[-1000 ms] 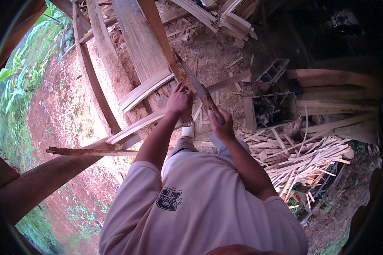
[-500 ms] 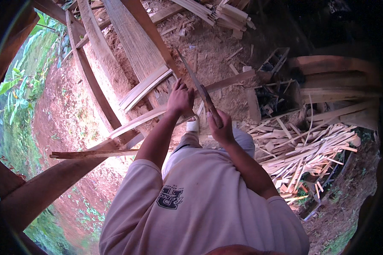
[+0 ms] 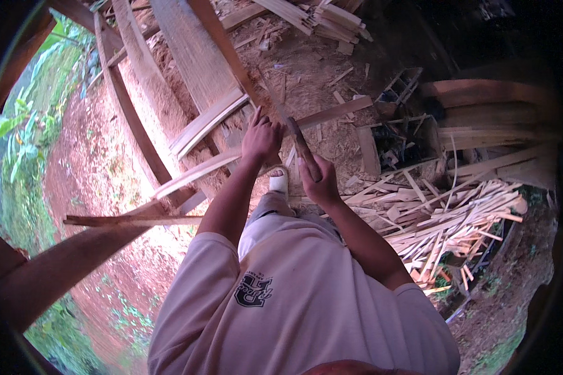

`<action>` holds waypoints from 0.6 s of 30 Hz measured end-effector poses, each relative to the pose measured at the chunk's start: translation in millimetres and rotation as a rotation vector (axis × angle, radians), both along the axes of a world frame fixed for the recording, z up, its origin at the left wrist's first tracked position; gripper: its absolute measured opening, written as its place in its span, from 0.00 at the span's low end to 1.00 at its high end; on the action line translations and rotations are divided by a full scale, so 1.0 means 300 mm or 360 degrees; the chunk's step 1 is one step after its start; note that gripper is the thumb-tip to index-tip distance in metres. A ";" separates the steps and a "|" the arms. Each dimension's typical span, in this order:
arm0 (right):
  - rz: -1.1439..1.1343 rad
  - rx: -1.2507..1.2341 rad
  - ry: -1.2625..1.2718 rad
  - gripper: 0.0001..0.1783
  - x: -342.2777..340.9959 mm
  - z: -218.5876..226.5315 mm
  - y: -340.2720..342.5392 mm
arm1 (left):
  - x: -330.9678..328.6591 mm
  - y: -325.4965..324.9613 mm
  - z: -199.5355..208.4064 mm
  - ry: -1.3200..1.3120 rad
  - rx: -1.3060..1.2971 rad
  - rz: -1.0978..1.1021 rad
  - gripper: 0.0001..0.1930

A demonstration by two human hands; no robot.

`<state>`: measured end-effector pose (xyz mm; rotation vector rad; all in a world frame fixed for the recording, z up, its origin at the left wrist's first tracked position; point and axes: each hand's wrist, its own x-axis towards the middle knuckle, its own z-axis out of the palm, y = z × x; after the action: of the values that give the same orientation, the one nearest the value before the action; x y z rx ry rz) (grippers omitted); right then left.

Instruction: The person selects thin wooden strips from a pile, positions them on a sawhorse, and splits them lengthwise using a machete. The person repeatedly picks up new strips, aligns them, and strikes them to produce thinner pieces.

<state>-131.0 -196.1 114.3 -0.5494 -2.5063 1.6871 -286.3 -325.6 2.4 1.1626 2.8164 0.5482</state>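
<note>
Handsaw (image 3: 299,139) sits in our right grip (image 3: 322,182), closed around its handle (image 3: 313,165). Our left grip (image 3: 262,139) curls by the wooden beam (image 3: 197,59); we can't tell if it holds anything.

Wood scraps (image 3: 447,228) and a handsaw (image 3: 301,141) show a woodworking workshop.

Saw handle (image 3: 301,144) brown; blade (image 3: 279,107) grey. Shirt (image 3: 319,300) pale, black print (image 3: 251,295). Soil (image 3: 81,169) reddish.

Reddish dirt ground (image 3: 309,69): heaped pale wood strips (image 3: 444,228), scattered offcuts (image 3: 341,76).
</note>
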 end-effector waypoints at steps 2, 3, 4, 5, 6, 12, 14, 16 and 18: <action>0.0002 -0.0038 0.0030 0.11 0.008 -0.021 0.003 | 0.003 0.001 -0.012 -0.0033 0.0068 0.0013 0.17; 0.0001 -0.0062 0.0050 0.11 0.009 -0.032 0.002 | 0.001 0.000 -0.018 -0.0044 0.0098 0.0018 0.17; 0.0011 -0.0039 0.0097 0.11 0.013 -0.039 0.003 | 0.003 0.000 -0.023 -0.0020 0.0110 0.0036 0.17; 0.0008 -0.0021 0.0144 0.11 0.022 -0.051 -0.001 | 0.007 -0.002 -0.024 0.0003 0.0115 0.0041 0.17; 0.0001 -0.0004 0.0191 0.12 0.030 -0.060 -0.006 | 0.009 -0.005 -0.024 0.0025 0.0120 0.0042 0.16; 0.0002 -0.0012 0.0296 0.11 0.085 -0.071 -0.020 | 0.000 -0.012 -0.006 0.0062 -0.0074 0.0003 0.15; 0.0001 0.0024 0.0327 0.11 0.135 -0.083 -0.015 | 0.001 0.001 0.011 0.0049 -0.0095 -0.0006 0.15; -0.0036 -0.0019 0.0280 0.10 0.196 -0.075 -0.019 | 0.003 0.014 0.013 0.0019 -0.0066 0.0013 0.15; -0.0054 0.0010 0.0256 0.10 0.265 -0.037 -0.029 | -0.013 0.005 -0.027 0.0052 -0.0072 0.0033 0.15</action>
<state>-51.5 -204.9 103.1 -0.4344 -2.3756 1.6408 -290.2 -324.1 -5.7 1.1456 2.8554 0.4683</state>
